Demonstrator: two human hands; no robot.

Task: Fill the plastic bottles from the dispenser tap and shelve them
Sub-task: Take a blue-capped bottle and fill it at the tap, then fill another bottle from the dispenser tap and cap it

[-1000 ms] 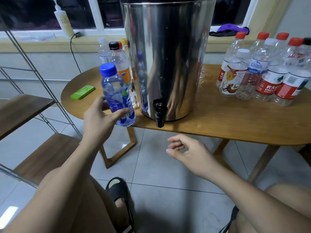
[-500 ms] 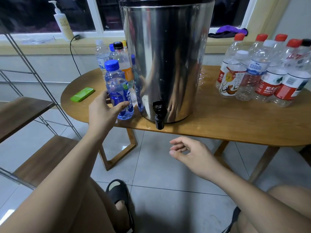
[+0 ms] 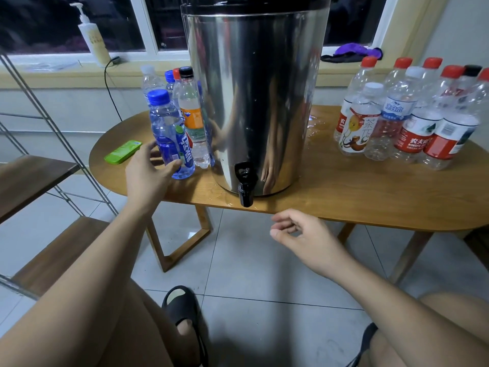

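Note:
A blue-capped, blue-labelled plastic bottle [image 3: 169, 128] stands upright on the wooden table [image 3: 344, 197], left of the steel dispenser [image 3: 259, 102]. My left hand [image 3: 146, 178] holds its lower part, thumb on the label and fingers behind its left side. The dispenser's black tap [image 3: 245, 184] hangs over the table's front edge. My right hand [image 3: 304, 237] hovers below and right of the tap, fingers loosely curled, holding nothing. Several capped bottles [image 3: 191, 115] stand behind the blue one. A cluster of several clear bottles [image 3: 412, 123] stands at the table's right.
A metal-framed rack with wooden shelves [image 3: 29, 178] stands at the left. A green flat object [image 3: 123, 151] lies on the table's left end. Water glistens on the tabletop around the dispenser. A pump bottle [image 3: 92, 35] sits on the windowsill. My sandalled foot [image 3: 182, 311] is on the tiled floor.
My left hand carried the blue bottle down and back and set it on the table beside the other capped bottles. My right hand stayed below the tap.

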